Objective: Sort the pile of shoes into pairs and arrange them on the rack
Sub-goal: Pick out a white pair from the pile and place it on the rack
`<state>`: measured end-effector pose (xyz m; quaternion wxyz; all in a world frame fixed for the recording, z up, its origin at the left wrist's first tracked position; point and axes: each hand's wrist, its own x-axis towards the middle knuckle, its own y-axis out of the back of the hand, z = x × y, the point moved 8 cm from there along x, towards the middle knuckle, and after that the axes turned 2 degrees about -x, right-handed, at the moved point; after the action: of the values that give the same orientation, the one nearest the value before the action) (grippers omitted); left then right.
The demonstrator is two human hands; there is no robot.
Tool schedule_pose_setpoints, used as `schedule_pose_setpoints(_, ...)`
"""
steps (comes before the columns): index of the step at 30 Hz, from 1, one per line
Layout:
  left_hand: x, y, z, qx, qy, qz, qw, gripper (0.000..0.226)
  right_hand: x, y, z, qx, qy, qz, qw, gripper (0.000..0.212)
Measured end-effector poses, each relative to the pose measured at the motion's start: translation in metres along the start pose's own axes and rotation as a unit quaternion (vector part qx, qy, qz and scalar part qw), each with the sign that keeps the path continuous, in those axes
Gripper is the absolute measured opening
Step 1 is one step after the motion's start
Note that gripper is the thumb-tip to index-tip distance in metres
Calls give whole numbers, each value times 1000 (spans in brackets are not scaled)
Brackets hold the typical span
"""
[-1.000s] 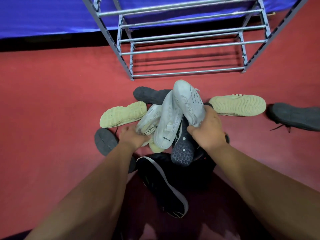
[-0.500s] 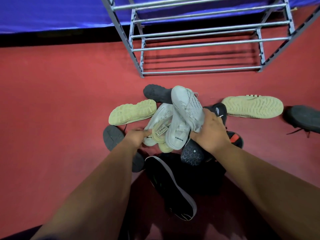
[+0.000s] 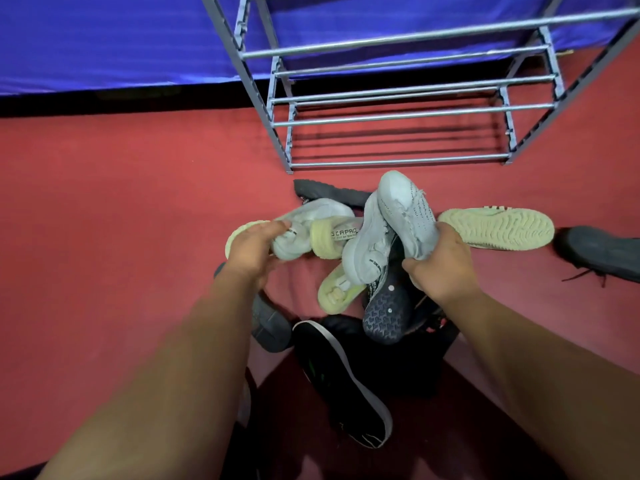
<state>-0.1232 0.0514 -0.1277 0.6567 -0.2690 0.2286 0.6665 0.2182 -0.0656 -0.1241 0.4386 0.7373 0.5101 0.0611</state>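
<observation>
A red floor spreads all round the metal rack, and a blue cloth hangs behind the rack. Just in front of the rack's lowest bars lies the pile of shoes, jumbled one over another. On the side of the pile farthest from the rack sits a black shoe with a white-edged sole. Before the rack's right end a cream-soled shoe lies sole up, and out past that end a dark grey shoe sits apart. The right hand has its fingers curled round the heel of a white shoe, whose toe points at the rack. The left hand, in front of the rack's left post, grips a white shoe with a yellowish heel. A third white shoe leans between those two.
</observation>
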Motion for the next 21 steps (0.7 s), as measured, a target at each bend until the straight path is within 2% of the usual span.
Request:
schedule_pose_setpoints(4, -14, 14, 49, -71, -100, 56, 991, 18, -2, 11, -3, 18, -25, 8, 999, 91)
schedule_pose_setpoints(5, -17, 17, 58, -99, -114, 63, 987, 20, -2, 12, -5, 18, -28, 9, 999, 90)
schedule_pose_setpoints(7, -20, 18, 71, -131, -113, 60, 983, 40, -5, 13, -11, 18, -29, 11, 999, 89)
schedule_pose_setpoints(8, -21, 16, 74, -131, -103, 49, 985, 49, -6, 13, -15, 17, -28, 12, 999, 89)
schedule_pose_setpoints(10, -22, 8, 71, -141, -78, 12, 987, 51, -9, 11, -22, 21, -27, 14, 999, 89)
schedule_pose_setpoints(13, -22, -8, 43, -154, -25, -26, 987, 36, -10, 6, -30, 32, -20, 9, 999, 87)
schedule_pose_setpoints(16, -22, -25, 0, -75, 32, -41, 996, 26, -11, 1, -31, 25, -12, 6, 1000, 89)
schedule_pose_setpoints(18, -25, -34, -35, -46, 89, -36, 994, 27, -11, -5, -28, 7, -11, -4, 1000, 87)
schedule_pose_setpoints(21, -27, -39, -75, 22, 156, 15, 987, 29, -10, -15, -15, -34, -34, -23, 999, 77)
